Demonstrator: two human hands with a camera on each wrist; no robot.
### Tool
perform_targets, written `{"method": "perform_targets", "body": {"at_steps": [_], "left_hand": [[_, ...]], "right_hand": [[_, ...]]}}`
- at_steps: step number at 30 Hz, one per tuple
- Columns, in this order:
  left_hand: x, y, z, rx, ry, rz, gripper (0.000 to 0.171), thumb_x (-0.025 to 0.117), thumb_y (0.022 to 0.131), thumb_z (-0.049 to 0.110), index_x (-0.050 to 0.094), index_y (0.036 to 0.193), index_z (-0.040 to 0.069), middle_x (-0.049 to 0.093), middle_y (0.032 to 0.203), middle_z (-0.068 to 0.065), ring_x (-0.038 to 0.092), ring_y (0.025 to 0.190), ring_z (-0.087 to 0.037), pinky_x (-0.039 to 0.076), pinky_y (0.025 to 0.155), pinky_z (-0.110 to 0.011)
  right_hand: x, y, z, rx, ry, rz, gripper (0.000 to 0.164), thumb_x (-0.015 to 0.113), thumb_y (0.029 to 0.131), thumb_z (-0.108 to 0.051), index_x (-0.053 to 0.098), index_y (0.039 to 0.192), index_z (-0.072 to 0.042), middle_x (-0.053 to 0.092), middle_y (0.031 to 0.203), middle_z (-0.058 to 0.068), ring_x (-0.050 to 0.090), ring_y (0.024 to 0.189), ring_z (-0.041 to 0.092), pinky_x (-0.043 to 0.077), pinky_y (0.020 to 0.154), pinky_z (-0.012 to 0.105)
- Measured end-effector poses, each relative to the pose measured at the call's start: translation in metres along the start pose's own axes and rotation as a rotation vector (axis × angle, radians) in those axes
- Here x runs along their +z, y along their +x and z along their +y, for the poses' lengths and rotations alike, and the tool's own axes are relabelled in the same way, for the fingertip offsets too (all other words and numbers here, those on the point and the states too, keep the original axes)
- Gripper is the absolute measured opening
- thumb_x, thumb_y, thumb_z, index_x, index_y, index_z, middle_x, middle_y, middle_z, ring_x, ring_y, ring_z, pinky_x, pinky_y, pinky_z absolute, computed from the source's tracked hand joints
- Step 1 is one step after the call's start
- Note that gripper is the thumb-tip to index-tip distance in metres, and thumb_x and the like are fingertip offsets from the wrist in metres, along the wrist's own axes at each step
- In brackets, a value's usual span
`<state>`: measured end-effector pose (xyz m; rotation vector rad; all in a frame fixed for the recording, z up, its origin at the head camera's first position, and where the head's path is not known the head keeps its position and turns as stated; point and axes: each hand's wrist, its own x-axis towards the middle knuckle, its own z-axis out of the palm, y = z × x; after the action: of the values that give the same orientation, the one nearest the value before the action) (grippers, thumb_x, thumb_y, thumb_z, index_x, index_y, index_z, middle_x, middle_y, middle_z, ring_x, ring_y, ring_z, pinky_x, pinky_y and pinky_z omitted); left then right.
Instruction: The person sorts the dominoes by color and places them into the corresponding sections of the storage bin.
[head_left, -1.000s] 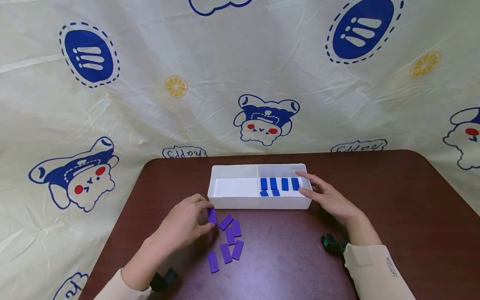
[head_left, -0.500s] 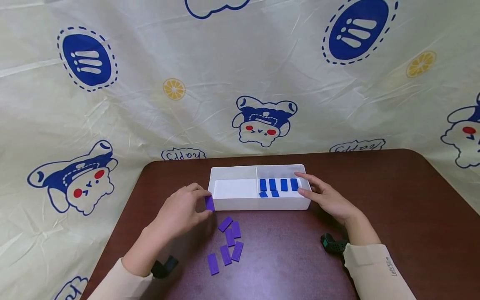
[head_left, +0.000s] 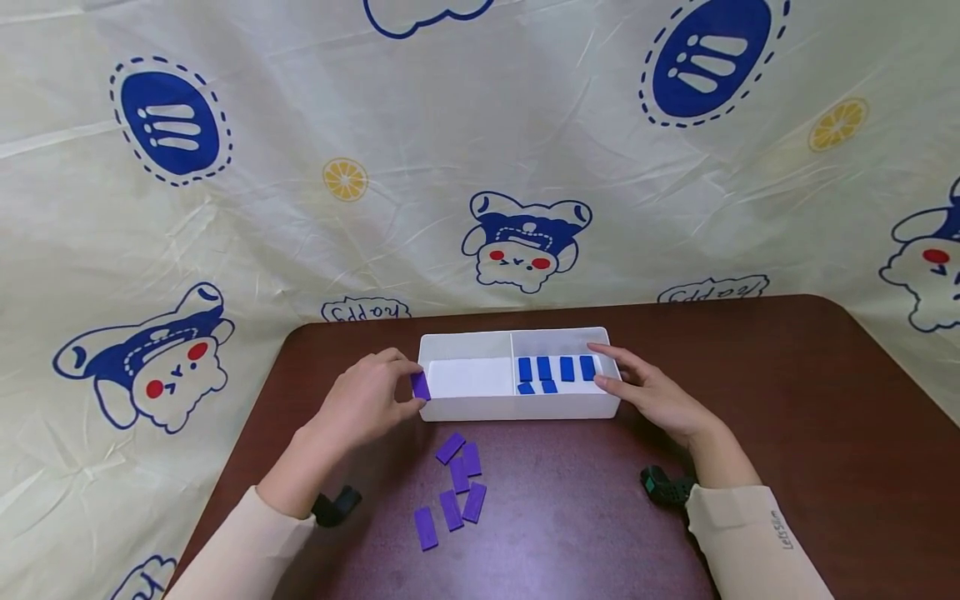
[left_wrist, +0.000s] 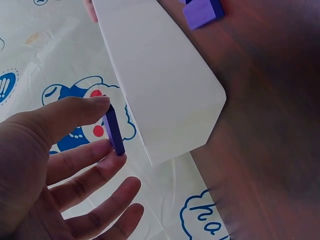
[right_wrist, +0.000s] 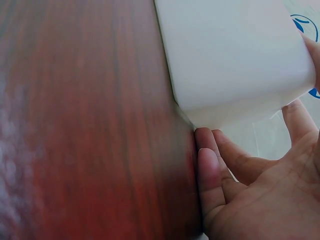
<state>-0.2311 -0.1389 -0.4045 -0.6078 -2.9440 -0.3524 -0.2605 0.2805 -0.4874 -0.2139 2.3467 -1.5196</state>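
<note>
My left hand (head_left: 371, 396) pinches a purple rectangular block (head_left: 421, 386) between thumb and fingertips, beside the left rim of a white box (head_left: 517, 407). In the left wrist view the block (left_wrist: 113, 131) stands on edge, apart from the box wall (left_wrist: 160, 85). My right hand (head_left: 663, 400) holds the box's right end; thumb and index finger reach over the rim. In the right wrist view the other fingers lie along the outside of the end wall. Several blue blocks (head_left: 567, 369) lie in the right compartment. The left compartment (head_left: 476, 377) shows only its white floor.
Several purple blocks (head_left: 458, 475) lie loosely on the brown table (head_left: 570, 517) in front of the box. A printed white sheet (head_left: 405, 242) hangs behind the table. Dark straps with camera mounts (head_left: 667, 487) sit on the wrists.
My left hand has lifted the purple block from in front of the box and moved it up to the left rim. The right hand stays at the box's right end.
</note>
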Motion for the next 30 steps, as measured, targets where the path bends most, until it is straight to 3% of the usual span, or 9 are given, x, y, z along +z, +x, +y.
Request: {"method": "perform_targets", "body": {"at_steps": [7,14,18,30], "left_hand": [[-0.001,0.017,-0.003,-0.002,0.008,-0.016,0.044,0.084,0.087,0.035,0.076,0.122,0.01,0.071,0.116,-0.006,0.066,0.1,-0.025,0.058,0.084,-0.045],[0.006,0.031,-0.005,0.021,0.046,-0.049,0.037,0.083,0.086,0.034,0.077,0.114,0.011,0.068,0.104,-0.004,0.058,0.087,-0.02,0.053,0.072,-0.037],[0.009,0.036,-0.007,0.022,0.066,-0.065,0.039,0.083,0.087,0.034,0.076,0.117,0.011,0.066,0.103,-0.001,0.057,0.087,-0.019,0.052,0.069,-0.035],[0.015,0.052,-0.01,0.062,0.095,-0.154,0.042,0.081,0.089,0.033,0.076,0.124,0.012,0.068,0.129,-0.006,0.067,0.113,-0.028,0.058,0.089,-0.042]], "right_hand": [[-0.002,0.001,-0.002,-0.006,-0.001,0.004,0.068,0.064,0.101,-0.047,0.034,0.162,-0.038,0.014,0.174,0.015,0.012,0.156,0.052,0.016,0.112,0.085],[0.0,0.0,0.002,-0.001,0.006,-0.005,0.068,0.064,0.101,-0.047,0.033,0.162,-0.038,0.015,0.174,0.016,0.014,0.155,0.051,0.017,0.113,0.083],[0.001,0.0,0.003,-0.002,0.011,-0.003,0.068,0.064,0.101,-0.047,0.034,0.161,-0.038,0.015,0.174,0.016,0.013,0.155,0.051,0.017,0.113,0.083],[0.002,0.0,0.002,0.004,0.01,0.001,0.068,0.064,0.101,-0.047,0.034,0.161,-0.039,0.013,0.174,0.015,0.013,0.155,0.051,0.016,0.112,0.084]]}}
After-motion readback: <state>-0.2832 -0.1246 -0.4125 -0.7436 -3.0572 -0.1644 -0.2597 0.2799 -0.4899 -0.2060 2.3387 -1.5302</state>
